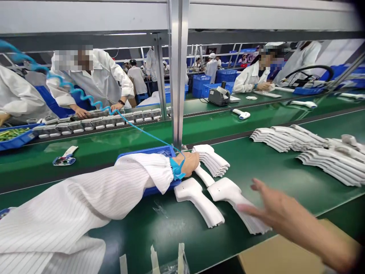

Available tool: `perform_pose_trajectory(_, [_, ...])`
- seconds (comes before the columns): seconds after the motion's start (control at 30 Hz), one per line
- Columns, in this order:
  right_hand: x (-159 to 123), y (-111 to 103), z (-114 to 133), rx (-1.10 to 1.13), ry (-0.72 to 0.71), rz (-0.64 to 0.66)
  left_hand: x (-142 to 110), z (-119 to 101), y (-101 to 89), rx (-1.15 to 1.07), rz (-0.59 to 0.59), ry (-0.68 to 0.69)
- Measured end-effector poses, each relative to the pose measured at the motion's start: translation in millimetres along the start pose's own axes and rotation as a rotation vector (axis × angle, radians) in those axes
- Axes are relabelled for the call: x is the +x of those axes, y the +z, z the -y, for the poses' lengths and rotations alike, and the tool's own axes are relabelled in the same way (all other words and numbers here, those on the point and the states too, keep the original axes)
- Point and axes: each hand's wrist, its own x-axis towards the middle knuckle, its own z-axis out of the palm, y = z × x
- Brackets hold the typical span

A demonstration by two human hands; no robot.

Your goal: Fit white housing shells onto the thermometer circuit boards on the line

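Observation:
My left hand reaches across the green belt and is closed round the end of a white thermometer shell, beside a fanned stack of shells. A blue wrist strap with a coiled cord is on that wrist. My right hand hovers with fingers spread, holding nothing, just right of two shell piles lying on the belt. A blue tray sits under my left forearm.
More rows of white shells lie at the right. A metal post stands behind the tray. Co-workers in white coats work across the far belt near trays of parts, a small printer and blue crates. A cardboard box sits at the near edge.

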Motion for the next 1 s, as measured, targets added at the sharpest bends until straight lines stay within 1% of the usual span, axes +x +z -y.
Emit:
perform_pose_trajectory(0.07, [25, -30, 2, 0.089, 0.009, 0.029, -4, -5, -10.5, 0.03, -0.033, -0.022])
perform_pose_trajectory(0.1, [42, -43, 9, 0.092, 0.006, 0.049, -6, -7, -16.9, 0.048, -0.047, -0.039])
perform_pose_trajectory(0.13, [60, -53, 19, 0.075, 0.016, 0.105, -8, -8, -23.8, 0.067, -0.059, -0.061])
perform_pose_trajectory(0.17, [78, -59, 33, 0.062, 0.0, 0.169, -11, -7, -31.2, 0.088, -0.071, -0.087])
perform_pose_trajectory(0.2, [95, -60, 47, 0.049, -0.004, 0.223, -14, -5, -38.9, 0.109, -0.085, -0.119])
perform_pose_trajectory(0.23, [109, -56, 63, 0.029, -0.015, 0.256, -18, -1, -46.5, 0.127, -0.101, -0.151])
perform_pose_trajectory(0.3, [126, -38, 92, -0.017, -0.026, 0.274, -31, 14, -60.6, 0.156, -0.134, -0.216])
perform_pose_trajectory(0.37, [130, -15, 116, -0.058, -0.032, 0.257, -49, 34, -71.3, 0.174, -0.151, -0.28])
perform_pose_trajectory(0.43, [124, 5, 135, -0.079, -0.041, 0.244, -67, 54, -77.2, 0.179, -0.154, -0.339])
perform_pose_trajectory(0.5, [115, 14, 149, -0.083, -0.057, 0.241, -83, 71, -78.9, 0.153, -0.16, -0.374])
perform_pose_trajectory(0.57, [107, 6, 157, -0.074, -0.073, 0.239, -93, 80, -78.6, 0.097, -0.163, -0.387])
perform_pose_trajectory(0.63, [99, -16, 153, -0.048, -0.094, 0.229, -99, 80, -78.2, 0.04, -0.148, -0.396])
perform_pose_trajectory(0.67, [94, -31, 146, -0.028, -0.111, 0.217, -100, 77, -78.0, 0.016, -0.132, -0.387])
perform_pose_trajectory(0.73, [80, -58, 120, 0.021, -0.143, 0.181, -102, 62, -76.2, -0.015, -0.089, -0.321])
perform_pose_trajectory(0.77, [71, -66, 102, 0.046, -0.15, 0.156, -102, 51, -73.8, -0.024, -0.068, -0.26])
perform_pose_trajectory(0.8, [61, -69, 83, 0.062, -0.138, 0.13, -101, 39, -70.1, -0.028, -0.053, -0.185])
perform_pose_trajectory(0.83, [49, -65, 63, 0.08, -0.1, 0.09, -100, 27, -64.9, -0.023, -0.04, -0.108])
perform_pose_trajectory(0.87, [36, -56, 44, 0.072, -0.084, 0.068, -98, 15, -58.4, -0.011, -0.03, -0.035])
perform_pose_trajectory(0.93, [11, -24, 16, -0.001, -0.072, 0.044, -91, -7, -43.5, 0.026, -0.021, 0.077])
perform_pose_trajectory(1.0, [-8, 11, 3, -0.059, -0.096, -0.005, -84, -22, -29.8, 0.069, -0.019, 0.106])
